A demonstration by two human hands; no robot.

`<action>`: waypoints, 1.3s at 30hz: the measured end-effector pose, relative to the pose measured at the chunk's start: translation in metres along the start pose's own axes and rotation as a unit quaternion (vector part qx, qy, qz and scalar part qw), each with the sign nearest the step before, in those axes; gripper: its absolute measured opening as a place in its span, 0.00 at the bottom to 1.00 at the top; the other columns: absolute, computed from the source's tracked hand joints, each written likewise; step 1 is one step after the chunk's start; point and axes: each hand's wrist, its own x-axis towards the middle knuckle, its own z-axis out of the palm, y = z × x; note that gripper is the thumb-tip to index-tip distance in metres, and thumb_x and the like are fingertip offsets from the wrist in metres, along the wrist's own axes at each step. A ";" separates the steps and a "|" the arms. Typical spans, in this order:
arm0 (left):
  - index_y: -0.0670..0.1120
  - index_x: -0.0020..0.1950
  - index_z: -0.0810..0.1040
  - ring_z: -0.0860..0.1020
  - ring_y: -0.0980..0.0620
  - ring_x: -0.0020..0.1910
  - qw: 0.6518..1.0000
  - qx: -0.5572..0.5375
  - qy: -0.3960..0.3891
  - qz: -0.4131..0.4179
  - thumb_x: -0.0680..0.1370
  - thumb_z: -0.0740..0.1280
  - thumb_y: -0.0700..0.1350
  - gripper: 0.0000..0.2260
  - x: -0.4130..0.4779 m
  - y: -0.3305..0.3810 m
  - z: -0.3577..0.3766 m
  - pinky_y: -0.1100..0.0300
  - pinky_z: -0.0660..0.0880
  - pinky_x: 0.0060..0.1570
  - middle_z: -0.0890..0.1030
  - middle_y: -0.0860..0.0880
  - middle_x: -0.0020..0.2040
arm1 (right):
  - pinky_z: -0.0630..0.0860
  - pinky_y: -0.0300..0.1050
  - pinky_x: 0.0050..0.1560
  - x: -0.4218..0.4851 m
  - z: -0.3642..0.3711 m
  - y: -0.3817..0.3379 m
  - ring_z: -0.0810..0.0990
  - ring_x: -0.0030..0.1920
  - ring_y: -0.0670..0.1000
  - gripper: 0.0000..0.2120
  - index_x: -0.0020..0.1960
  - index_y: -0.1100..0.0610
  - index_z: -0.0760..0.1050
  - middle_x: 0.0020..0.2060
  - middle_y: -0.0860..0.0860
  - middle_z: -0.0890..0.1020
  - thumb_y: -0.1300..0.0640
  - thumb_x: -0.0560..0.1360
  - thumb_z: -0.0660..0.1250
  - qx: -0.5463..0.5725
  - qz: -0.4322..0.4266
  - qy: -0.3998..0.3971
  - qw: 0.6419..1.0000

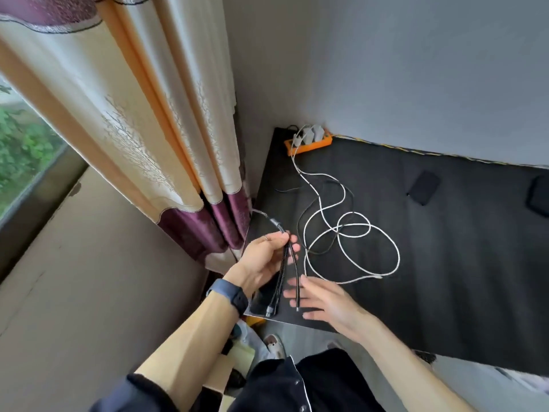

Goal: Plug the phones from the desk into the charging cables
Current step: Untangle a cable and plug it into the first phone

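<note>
The black multi-lead cable [282,275] was pinched at its junction between the thumb and fingers of the left hand [267,260], with the branch leads hanging toward the person. The right hand [326,304] was held flat with fingers spread, gripping nothing. Its fingertips lay just beside the hanging lead ends, and contact could not be confirmed.

The nearest phone [260,300] lay directly beneath the leads, at the near left corner of the desk [445,263]. It was partly hidden by the left wrist, and its long axis ran along the desk's left edge. The left hand was judged nearer to it.

The white cable [353,248] lay looped just beyond, fed from the orange power strip [323,142]. A second phone [423,188] lay well apart to the right, and a dark object [539,197], possibly another phone, was cut off by the frame edge.
</note>
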 end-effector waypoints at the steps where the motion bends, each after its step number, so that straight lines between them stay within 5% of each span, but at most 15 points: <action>1: 0.42 0.48 0.79 0.83 0.52 0.38 1.000 0.031 0.001 -0.004 0.82 0.62 0.36 0.07 0.000 -0.006 0.004 0.61 0.82 0.36 0.83 0.45 0.44 | 0.75 0.49 0.54 -0.005 -0.001 0.001 0.84 0.54 0.51 0.15 0.62 0.53 0.80 0.54 0.51 0.87 0.47 0.82 0.62 0.011 -0.011 0.004 1.000; 5: 0.45 0.46 0.82 0.80 0.56 0.36 0.981 0.192 -0.015 -0.018 0.80 0.67 0.43 0.05 -0.005 -0.025 0.022 0.66 0.74 0.33 0.83 0.46 0.45 | 0.75 0.42 0.44 -0.019 -0.012 0.008 0.82 0.43 0.49 0.13 0.59 0.58 0.80 0.46 0.51 0.87 0.51 0.81 0.65 0.025 -0.047 0.049 0.997; 8: 0.45 0.48 0.79 0.80 0.52 0.40 0.978 0.207 -0.026 -0.019 0.79 0.68 0.42 0.02 -0.001 -0.035 0.043 0.63 0.74 0.39 0.84 0.43 0.48 | 0.73 0.38 0.36 -0.023 -0.022 0.020 0.78 0.36 0.49 0.11 0.54 0.60 0.79 0.39 0.50 0.82 0.52 0.81 0.67 0.021 -0.059 0.082 0.995; 11: 0.42 0.53 0.76 0.82 0.54 0.39 0.973 0.226 -0.033 -0.031 0.80 0.67 0.41 0.04 0.001 -0.045 0.069 0.63 0.75 0.39 0.85 0.43 0.50 | 0.70 0.39 0.33 -0.029 -0.033 0.034 0.76 0.32 0.48 0.11 0.45 0.57 0.77 0.34 0.50 0.79 0.49 0.80 0.67 -0.002 -0.063 0.093 0.994; 16: 0.47 0.45 0.74 0.83 0.59 0.33 0.929 0.369 0.002 -0.040 0.79 0.66 0.45 0.04 -0.014 -0.050 0.101 0.64 0.63 0.28 0.87 0.48 0.47 | 0.70 0.38 0.34 -0.051 -0.058 0.056 0.76 0.34 0.48 0.14 0.46 0.56 0.79 0.33 0.49 0.76 0.49 0.83 0.61 -0.064 -0.084 0.132 0.986; 18: 0.48 0.43 0.77 0.82 0.56 0.33 0.900 0.429 0.055 -0.053 0.78 0.65 0.47 0.06 -0.021 -0.052 0.098 0.62 0.65 0.30 0.87 0.51 0.42 | 0.74 0.38 0.36 -0.062 -0.070 0.060 0.81 0.39 0.47 0.15 0.48 0.59 0.77 0.40 0.48 0.81 0.49 0.83 0.59 -0.054 -0.071 0.141 0.986; 20: 0.47 0.43 0.77 0.83 0.50 0.37 0.872 0.475 0.079 -0.085 0.76 0.62 0.49 0.08 -0.027 -0.060 0.086 0.62 0.66 0.32 0.86 0.51 0.39 | 0.75 0.37 0.33 -0.076 -0.080 0.060 0.81 0.33 0.47 0.15 0.50 0.59 0.76 0.39 0.47 0.82 0.50 0.84 0.58 -0.077 -0.071 0.142 0.984; 22: 0.46 0.45 0.76 0.83 0.45 0.43 0.819 0.561 0.074 -0.097 0.75 0.63 0.49 0.07 -0.033 -0.078 0.068 0.61 0.68 0.34 0.85 0.48 0.42 | 0.72 0.38 0.32 -0.088 -0.090 0.064 0.75 0.28 0.46 0.13 0.49 0.54 0.77 0.34 0.49 0.81 0.49 0.83 0.58 -0.211 -0.106 0.172 0.957; 25: 0.49 0.55 0.75 0.78 0.45 0.57 0.715 0.690 0.101 0.036 0.72 0.67 0.51 0.13 -0.042 -0.109 0.041 0.54 0.74 0.52 0.80 0.49 0.54 | 0.73 0.41 0.43 -0.101 -0.101 0.066 0.78 0.39 0.45 0.11 0.51 0.49 0.79 0.39 0.45 0.83 0.46 0.81 0.60 -0.383 -0.174 0.186 0.888; 29: 0.58 0.62 0.80 0.75 0.52 0.63 0.648 0.726 -0.022 0.227 0.73 0.65 0.56 0.18 -0.065 -0.127 0.048 0.51 0.71 0.66 0.81 0.57 0.62 | 0.75 0.37 0.48 -0.103 -0.109 0.049 0.81 0.45 0.40 0.09 0.54 0.43 0.83 0.43 0.38 0.85 0.46 0.78 0.66 -0.375 -0.177 0.090 0.906; 31: 0.55 0.60 0.82 0.80 0.53 0.57 0.663 0.709 -0.010 0.240 0.76 0.64 0.57 0.16 -0.077 -0.133 0.054 0.52 0.74 0.61 0.85 0.55 0.55 | 0.77 0.38 0.46 -0.101 -0.111 0.042 0.82 0.41 0.40 0.05 0.48 0.44 0.83 0.39 0.40 0.86 0.47 0.75 0.70 -0.314 -0.186 0.107 0.925; 33: 0.52 0.59 0.83 0.82 0.56 0.52 0.726 0.647 0.039 0.228 0.78 0.67 0.55 0.13 -0.088 -0.140 0.054 0.55 0.76 0.57 0.86 0.55 0.51 | 0.78 0.41 0.43 -0.099 -0.108 0.039 0.84 0.39 0.44 0.05 0.46 0.48 0.80 0.36 0.45 0.87 0.49 0.73 0.74 -0.215 -0.199 0.128 0.948; 35: 0.51 0.56 0.84 0.82 0.61 0.48 0.801 0.559 0.064 0.206 0.77 0.70 0.54 0.11 -0.096 -0.147 0.053 0.57 0.78 0.55 0.86 0.56 0.47 | 0.76 0.42 0.38 -0.098 -0.100 0.042 0.81 0.34 0.47 0.09 0.50 0.53 0.78 0.36 0.52 0.87 0.54 0.73 0.76 -0.090 -0.205 0.118 0.968; 39: 0.53 0.50 0.85 0.84 0.54 0.42 0.887 0.425 0.050 0.173 0.76 0.70 0.57 0.10 -0.110 -0.158 0.045 0.47 0.80 0.54 0.87 0.52 0.44 | 0.80 0.48 0.43 -0.099 -0.080 0.053 0.82 0.36 0.51 0.18 0.61 0.54 0.77 0.41 0.56 0.85 0.61 0.73 0.76 0.048 -0.190 0.079 0.977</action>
